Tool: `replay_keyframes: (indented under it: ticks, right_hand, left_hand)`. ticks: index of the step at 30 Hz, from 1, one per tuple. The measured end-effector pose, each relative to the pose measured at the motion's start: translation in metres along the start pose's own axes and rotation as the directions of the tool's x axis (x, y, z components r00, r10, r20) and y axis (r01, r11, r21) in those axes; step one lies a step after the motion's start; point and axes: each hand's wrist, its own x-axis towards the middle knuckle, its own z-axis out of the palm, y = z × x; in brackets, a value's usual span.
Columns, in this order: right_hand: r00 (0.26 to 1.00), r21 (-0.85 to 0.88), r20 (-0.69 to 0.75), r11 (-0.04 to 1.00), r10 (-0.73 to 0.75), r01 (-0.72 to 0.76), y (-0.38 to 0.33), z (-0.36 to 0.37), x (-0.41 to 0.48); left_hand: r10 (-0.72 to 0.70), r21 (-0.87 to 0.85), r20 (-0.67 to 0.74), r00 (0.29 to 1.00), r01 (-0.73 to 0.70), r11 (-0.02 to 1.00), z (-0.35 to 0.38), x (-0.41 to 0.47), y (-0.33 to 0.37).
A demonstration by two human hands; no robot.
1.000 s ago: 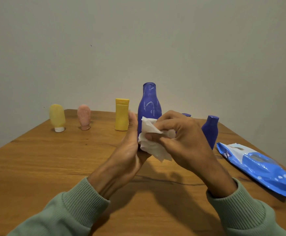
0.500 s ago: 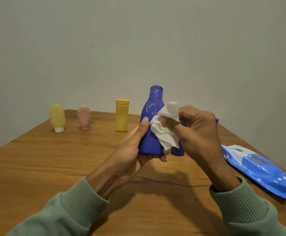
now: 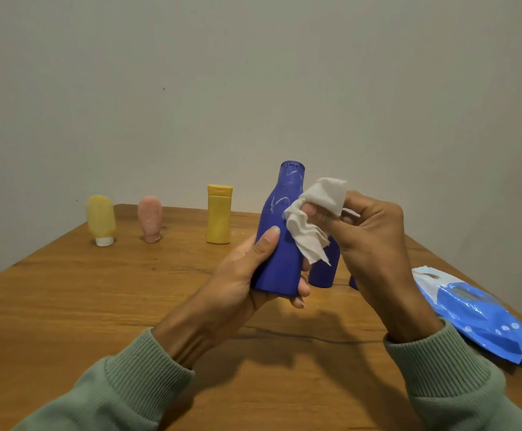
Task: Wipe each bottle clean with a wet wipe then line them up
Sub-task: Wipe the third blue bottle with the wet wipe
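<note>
Gripping the tall blue bottle [image 3: 280, 213] low, left hand [image 3: 238, 281] curled; right hand [image 3: 374, 241] grip pinching crumpled wipe [image 3: 312, 231] by its shoulder

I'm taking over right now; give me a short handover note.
Left hand holds the big blue bottle by its base, off the table. Right hand pinches the wipe against its shoulder; white smears show on the neck.
Yellow tube, pink tube and yellow bottle stand in a row at the back, apparently done.
To do: finish this one, wipe the small blue bottle behind, line up.
</note>
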Motion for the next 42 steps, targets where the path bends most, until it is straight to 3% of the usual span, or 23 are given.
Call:
replay_keyframes:
  ticks: [2, 6, 12, 17, 23, 27, 33, 39, 42]
  right_hand:
    - [1.0, -0.005, 0.022, 1.0, -0.012, 0.012, 0.0, -0.001, 0.0]
    - [0.981, -0.103, 0.196, 0.994, -0.011, 0.032, -0.001, -0.003, -0.001]
    - [0.987, -0.172, 0.001, 0.972, -0.161, 0.159, 0.005, 0.001, -0.001]
    - [0.96, -0.26, 0.183, 0.931, -0.212, 0.255, 0.005, 0.001, -0.002]
    - [0.936, -0.315, -0.015, 0.89, -0.35, 0.328, 0.01, 0.008, -0.003]
    - [0.932, -0.343, 0.125, 0.867, -0.34, 0.362, 0.013, 0.009, -0.004]
    - [0.922, -0.406, -0.024, 0.846, -0.388, 0.345, 0.011, 0.01, -0.004]
    - [0.898, -0.498, 0.188, 0.75, -0.397, 0.435, 0.011, 0.013, -0.011]
    - [0.906, -0.495, 0.121, 0.766, -0.407, 0.41, 0.009, 0.009, -0.007]
  left_hand:
    - [0.017, 0.054, -0.007, 1.0, -0.017, 0.998, 0.0, -0.001, 0.001]
    - [0.038, 0.129, -0.023, 0.999, -0.035, 0.991, -0.001, -0.002, 0.003]
    - [0.091, 0.313, -0.021, 0.996, -0.08, 0.946, 0.0, -0.002, 0.0]
    - [0.125, 0.36, -0.035, 0.992, -0.105, 0.927, 0.0, -0.003, 0.001]
    - [0.13, 0.413, -0.024, 0.991, -0.109, 0.904, 0.002, -0.002, 0.0]
    - [0.133, 0.419, -0.031, 0.991, -0.108, 0.901, 0.001, -0.004, 0.0]
    - [0.131, 0.5, -0.049, 0.99, -0.089, 0.861, 0.0, 0.0, -0.004]
    - [0.134, 0.522, -0.062, 0.989, -0.082, 0.849, -0.001, -0.002, -0.006]
    - [0.139, 0.555, -0.05, 0.989, -0.088, 0.827, 0.001, -0.002, -0.008]
